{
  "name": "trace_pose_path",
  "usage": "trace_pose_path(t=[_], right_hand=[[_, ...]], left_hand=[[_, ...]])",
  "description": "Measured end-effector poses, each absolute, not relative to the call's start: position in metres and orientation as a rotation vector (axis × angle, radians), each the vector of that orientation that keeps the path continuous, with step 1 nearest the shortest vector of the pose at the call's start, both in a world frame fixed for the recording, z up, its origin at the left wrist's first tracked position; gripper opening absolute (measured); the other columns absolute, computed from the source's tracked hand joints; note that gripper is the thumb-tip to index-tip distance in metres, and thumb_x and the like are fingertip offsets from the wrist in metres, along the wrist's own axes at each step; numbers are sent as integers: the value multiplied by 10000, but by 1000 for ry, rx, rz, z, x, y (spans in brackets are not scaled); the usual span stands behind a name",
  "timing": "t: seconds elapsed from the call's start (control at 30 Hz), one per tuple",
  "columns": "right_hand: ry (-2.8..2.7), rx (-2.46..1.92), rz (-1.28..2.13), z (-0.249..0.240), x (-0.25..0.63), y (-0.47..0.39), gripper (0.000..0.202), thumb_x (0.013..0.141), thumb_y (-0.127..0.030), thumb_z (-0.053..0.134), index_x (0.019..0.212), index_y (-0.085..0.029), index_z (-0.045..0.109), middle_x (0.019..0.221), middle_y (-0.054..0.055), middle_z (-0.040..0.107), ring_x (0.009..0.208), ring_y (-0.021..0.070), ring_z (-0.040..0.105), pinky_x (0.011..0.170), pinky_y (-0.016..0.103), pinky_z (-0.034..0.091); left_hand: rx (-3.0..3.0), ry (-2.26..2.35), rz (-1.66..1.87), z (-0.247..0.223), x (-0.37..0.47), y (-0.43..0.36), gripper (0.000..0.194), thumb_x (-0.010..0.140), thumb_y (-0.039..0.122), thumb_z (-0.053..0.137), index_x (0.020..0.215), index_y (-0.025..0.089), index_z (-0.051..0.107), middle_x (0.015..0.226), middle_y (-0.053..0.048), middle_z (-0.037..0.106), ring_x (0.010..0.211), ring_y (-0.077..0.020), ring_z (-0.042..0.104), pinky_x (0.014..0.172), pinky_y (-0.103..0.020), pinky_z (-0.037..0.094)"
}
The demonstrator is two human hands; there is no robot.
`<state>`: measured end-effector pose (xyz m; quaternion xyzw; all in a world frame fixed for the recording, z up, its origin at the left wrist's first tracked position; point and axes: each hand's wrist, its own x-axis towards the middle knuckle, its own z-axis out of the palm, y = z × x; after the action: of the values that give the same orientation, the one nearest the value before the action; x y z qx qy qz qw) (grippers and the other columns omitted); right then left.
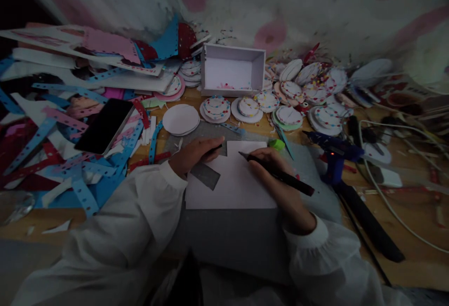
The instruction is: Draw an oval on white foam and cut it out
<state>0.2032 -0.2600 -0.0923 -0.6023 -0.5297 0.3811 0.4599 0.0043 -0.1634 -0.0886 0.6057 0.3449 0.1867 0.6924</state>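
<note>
My right hand [271, 165] grips a black marker [286, 177], its tip just over a sheet of white paper [242, 189]. Lying across the paper's upper left, my left hand [196, 154] has its fingers bent together, with a small dark object at the fingertips that I cannot make out. Beside that hand is a dark grey rectangular patch [206, 175]; whether it is a cut-out or a strip, I cannot tell. Under the paper lies a grey cutting mat [231, 236]. A bright green object [276, 144] sits near the paper's upper right corner.
Left are dotted paper strips [84, 193] and a black phone [104, 126]. White discs [180, 119], small tiered paper cakes [216, 108] and an open white box [233, 69] stand behind. A blue glue gun [333, 154] with a lit red light and a white cable [377, 189] are right.
</note>
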Motion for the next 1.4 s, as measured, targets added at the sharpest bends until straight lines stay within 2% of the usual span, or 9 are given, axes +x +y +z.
trace_pose_path(t=[0.13, 0.27, 0.63, 1.4], right_hand=[[-1334, -1526, 916, -97, 200, -260, 226, 809, -336, 649, 679, -219, 506, 625, -31, 514, 570, 126, 466, 520, 255, 376], [-1304, -1524, 884, -108, 193, -263, 320, 794, -343, 647, 609, -230, 411, 563, -47, 456, 525, 120, 420, 493, 256, 329], [-1359, -1553, 736, -114, 191, -267, 325, 826, -284, 581, 597, -238, 354, 544, -54, 387, 507, 119, 361, 489, 269, 291], [-1396, -1581, 619, -115, 194, -264, 313, 833, -290, 571, 617, -235, 350, 558, -59, 387, 502, 108, 360, 490, 262, 286]], left_hand=[[1365, 773, 425, -90, 4, -164, 501, 958, 401, 366, 508, 181, 363, 460, 46, 310, 449, -83, 254, 508, -304, 193], [1377, 771, 433, -91, 4, -163, 516, 949, 437, 375, 501, 181, 367, 458, 48, 301, 451, -85, 256, 503, -295, 201], [1402, 772, 421, -94, 4, -162, 531, 935, 476, 387, 492, 184, 380, 460, 43, 332, 438, -87, 269, 490, -287, 218], [1436, 772, 435, -94, 4, -162, 523, 939, 460, 390, 495, 183, 384, 449, 48, 332, 433, -84, 273, 488, -284, 226]])
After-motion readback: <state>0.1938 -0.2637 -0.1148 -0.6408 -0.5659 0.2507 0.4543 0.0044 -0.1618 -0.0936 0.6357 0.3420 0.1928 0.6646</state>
